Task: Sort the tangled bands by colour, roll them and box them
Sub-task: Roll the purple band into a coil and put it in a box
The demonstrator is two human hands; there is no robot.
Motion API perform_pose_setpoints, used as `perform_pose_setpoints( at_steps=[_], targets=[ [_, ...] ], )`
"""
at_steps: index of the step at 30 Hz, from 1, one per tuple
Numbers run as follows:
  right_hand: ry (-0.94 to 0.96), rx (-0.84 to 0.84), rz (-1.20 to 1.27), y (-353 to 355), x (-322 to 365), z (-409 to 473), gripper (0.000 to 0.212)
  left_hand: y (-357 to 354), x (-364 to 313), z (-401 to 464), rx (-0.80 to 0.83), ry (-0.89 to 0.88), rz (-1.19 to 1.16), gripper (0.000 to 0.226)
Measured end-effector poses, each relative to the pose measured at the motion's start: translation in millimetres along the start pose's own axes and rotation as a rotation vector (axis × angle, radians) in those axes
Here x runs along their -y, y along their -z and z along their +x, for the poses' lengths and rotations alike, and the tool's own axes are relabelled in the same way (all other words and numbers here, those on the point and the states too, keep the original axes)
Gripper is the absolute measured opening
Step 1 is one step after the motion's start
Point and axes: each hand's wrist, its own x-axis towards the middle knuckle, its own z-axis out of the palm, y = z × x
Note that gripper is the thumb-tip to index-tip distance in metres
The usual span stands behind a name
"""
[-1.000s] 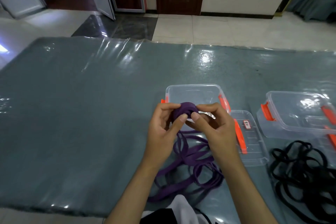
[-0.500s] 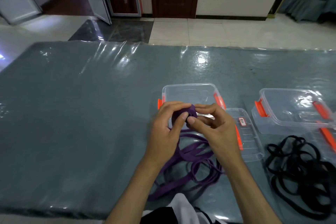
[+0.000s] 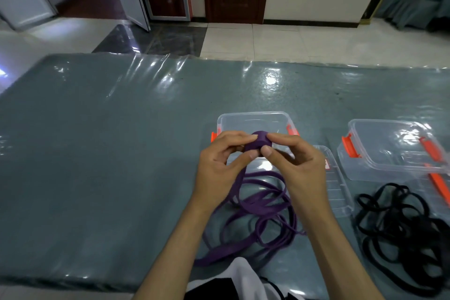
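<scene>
A small roll of purple band (image 3: 258,141) is held above the table between both hands. My left hand (image 3: 220,165) pinches its left side with thumb and fingers. My right hand (image 3: 295,165) pinches its right side. The loose rest of the purple band (image 3: 258,212) trails down from the roll and lies in loops on the table in front of me. A clear box with orange clips (image 3: 253,120) stands open just behind the roll. A tangle of black band (image 3: 404,229) lies at the right.
The box's clear lid (image 3: 337,192) lies flat to the right of my right hand. A second clear box with orange clips (image 3: 389,151) stands at the far right, behind the black tangle. The table (image 3: 97,153) wears a shiny grey-green plastic cover.
The hands have turned the purple roll a little between the fingers; the fingers have shifted round it. The loose loops on the table have shifted slightly.
</scene>
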Motion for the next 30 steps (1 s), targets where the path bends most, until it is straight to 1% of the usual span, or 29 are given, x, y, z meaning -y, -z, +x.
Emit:
perform_pose_setpoints(
  at_steps=[3, 6, 8, 10, 12, 14, 17, 20, 22, 25, 27, 30],
  targets=[
    [-0.015, 0.033, -0.020, 7.6, 5.0, 5.4, 0.019, 0.0, -1.6, -1.8, 0.044, 0.005, -0.025, 0.033],
    [0.028, 0.040, -0.098, 7.8, 7.0, 9.8, 0.019, -1.8, -4.0, -2.1, -0.007, 0.086, -0.082, 0.034],
    [0.031, 0.027, -0.040, 3.0, 3.9, 9.4, 0.018, -1.5, -5.2, 0.5, -0.033, 0.119, -0.100, 0.033],
    [-0.013, 0.018, 0.064, -0.7, -0.5, 7.2, 0.017, -2.5, -7.2, 1.8, -0.034, 0.120, -0.091, 0.030],
    [-0.062, 0.054, 0.128, -1.0, -2.4, 6.7, 0.015, -1.5, -8.1, 1.9, -0.053, 0.110, -0.054, 0.026],
    [-0.062, 0.099, 0.085, 2.5, -1.3, 10.4, 0.015, 1.7, -7.1, 1.2, -0.057, 0.094, -0.002, 0.023],
    [-0.037, 0.103, -0.048, 8.3, 5.1, 18.4, 0.020, 0.9, -7.3, -0.7, -0.084, 0.080, 0.017, 0.019],
    [0.041, 0.085, -0.099, 9.4, 10.1, 21.2, 0.025, -3.3, -7.6, 2.2, -0.101, 0.014, 0.033, 0.021],
    [0.061, 0.056, -0.023, 5.8, 9.6, 19.5, 0.022, -3.3, -8.5, 8.1, -0.056, -0.004, 0.052, 0.028],
    [0.027, 0.040, 0.094, 3.3, 5.2, 14.5, 0.016, -3.0, -9.9, 11.3, -0.004, 0.013, 0.039, 0.031],
    [0.002, 0.049, 0.063, 6.1, 3.3, 14.1, 0.017, -1.9, -10.1, 8.4, -0.018, 0.034, 0.037, 0.032],
    [-0.027, 0.037, -0.001, 11.4, 5.8, 16.8, 0.027, 0.4, -11.3, 3.8, -0.046, 0.077, -0.004, 0.035]
  ],
)
